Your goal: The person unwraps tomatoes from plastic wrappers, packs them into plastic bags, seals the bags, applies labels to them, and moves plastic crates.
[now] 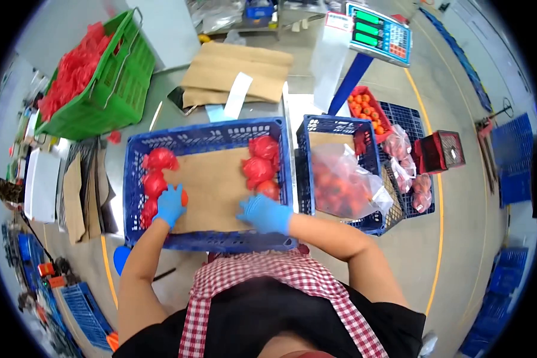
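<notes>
"Pale grey floor (403, 253) all round, and that long blue plastic crate (221, 241) lies crosswise before the person. What's beyond it?"

"Left of the crate's far corner, a green plastic crate (122, 83); beyond its right one, a scale with green-lit digits (379, 33)."

"And the hands?"

"Both are over the crate. The blue-gloved left hand (170, 207) is by its left side, fingertips against a round orange-red fruit (184, 198). I can't tell whether they're closed on it."

"Which way does the fruit lie?"

"Just inward of those fingertips, towards the crate's middle, so the left is much the nearer hand. It's round and partly hidden; I see no long axis."

"The right?"

"The blue-gloved right hand (265, 213) is blurred, over the brown cardboard liner (212, 179) near the crate's right side. Its fingers look loosely parted, nothing visible in them, pointing left. Red-netted bundles (258, 169) line that side, just beyond it, with more red-netted bundles (155, 184) along the left."
</notes>
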